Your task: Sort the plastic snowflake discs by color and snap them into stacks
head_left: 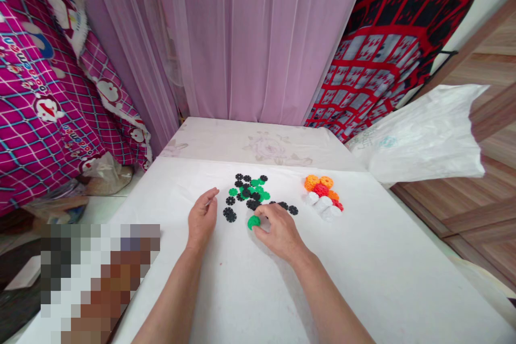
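A small stack of green notched plastic discs (253, 222) is pinched between the thumb and fingers of my right hand (278, 226). My left hand (203, 217) rests on its edge at the left of the pile, fingers extended and apart from the pieces. Closest to it lies a black notched disc (229, 215). Between and beyond my hands spreads a loose pile of black discs and green discs (264, 194). More black discs (293, 210) lie just past my right hand. Whether the held piece touches the table, I cannot tell.
To the right sit grouped stacks of orange discs (312, 182), red discs (321, 190) and white discs (323, 205). A white plastic bag (423, 134) hangs over the right edge of the white-covered table (242, 301). A purple curtain (250, 37) stands behind.
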A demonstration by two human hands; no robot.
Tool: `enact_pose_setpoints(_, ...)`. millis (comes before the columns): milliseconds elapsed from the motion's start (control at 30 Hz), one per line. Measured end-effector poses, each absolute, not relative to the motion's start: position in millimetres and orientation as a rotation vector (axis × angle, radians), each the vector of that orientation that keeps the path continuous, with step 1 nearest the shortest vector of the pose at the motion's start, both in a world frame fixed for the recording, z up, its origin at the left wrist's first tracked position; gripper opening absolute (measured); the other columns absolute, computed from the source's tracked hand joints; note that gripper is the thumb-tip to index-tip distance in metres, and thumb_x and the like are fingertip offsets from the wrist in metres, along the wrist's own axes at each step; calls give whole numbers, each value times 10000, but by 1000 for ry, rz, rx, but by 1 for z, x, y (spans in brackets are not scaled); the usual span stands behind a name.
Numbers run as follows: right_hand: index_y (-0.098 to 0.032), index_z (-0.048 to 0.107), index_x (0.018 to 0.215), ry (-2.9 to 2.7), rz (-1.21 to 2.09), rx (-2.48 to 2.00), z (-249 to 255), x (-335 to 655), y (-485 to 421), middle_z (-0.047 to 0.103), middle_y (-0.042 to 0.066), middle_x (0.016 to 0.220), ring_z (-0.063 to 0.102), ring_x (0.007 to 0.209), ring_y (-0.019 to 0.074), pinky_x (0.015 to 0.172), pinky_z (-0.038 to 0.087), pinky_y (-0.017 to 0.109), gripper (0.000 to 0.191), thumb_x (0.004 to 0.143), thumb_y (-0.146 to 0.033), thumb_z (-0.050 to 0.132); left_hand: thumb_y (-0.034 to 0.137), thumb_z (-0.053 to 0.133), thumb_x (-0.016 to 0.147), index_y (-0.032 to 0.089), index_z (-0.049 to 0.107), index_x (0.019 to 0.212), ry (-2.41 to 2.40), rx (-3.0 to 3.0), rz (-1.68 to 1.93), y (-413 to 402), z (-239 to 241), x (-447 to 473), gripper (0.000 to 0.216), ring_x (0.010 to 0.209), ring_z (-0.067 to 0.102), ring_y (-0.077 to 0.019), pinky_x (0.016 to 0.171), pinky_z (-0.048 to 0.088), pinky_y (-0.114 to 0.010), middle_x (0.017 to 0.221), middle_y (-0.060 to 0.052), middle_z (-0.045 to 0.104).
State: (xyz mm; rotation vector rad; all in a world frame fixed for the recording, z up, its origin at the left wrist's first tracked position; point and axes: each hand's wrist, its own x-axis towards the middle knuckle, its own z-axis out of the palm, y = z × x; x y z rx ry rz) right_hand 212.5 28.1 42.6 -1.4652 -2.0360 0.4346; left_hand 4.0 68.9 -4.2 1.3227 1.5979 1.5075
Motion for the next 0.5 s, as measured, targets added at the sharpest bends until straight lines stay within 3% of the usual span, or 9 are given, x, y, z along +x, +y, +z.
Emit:
enact_pose_setpoints(200, -220, 614, 943, -2076, 400, -1538, 44, 214, 26, 688, 28, 966, 588, 942, 216, 831, 420, 325, 244, 708, -166, 651, 335, 526, 836, 209, 704, 1021, 1606, 1331, 1488, 68, -2, 4, 286, 1129, 629, -213, 999, 489, -390, 1178, -71, 700)
enact_pose_setpoints(500, -222, 616, 948, -2135, 349, -1691, 48, 206, 23, 697, 16, 931, 587, 899, 215, 777, 378, 311, 236, 716, -210, 655, 335, 527, 839, 215, 704, 1015, 1601, 1319, 1485, 68, -2, 4, 277, 1131, 626, -215, 994, 492, -389, 1175, -68, 700)
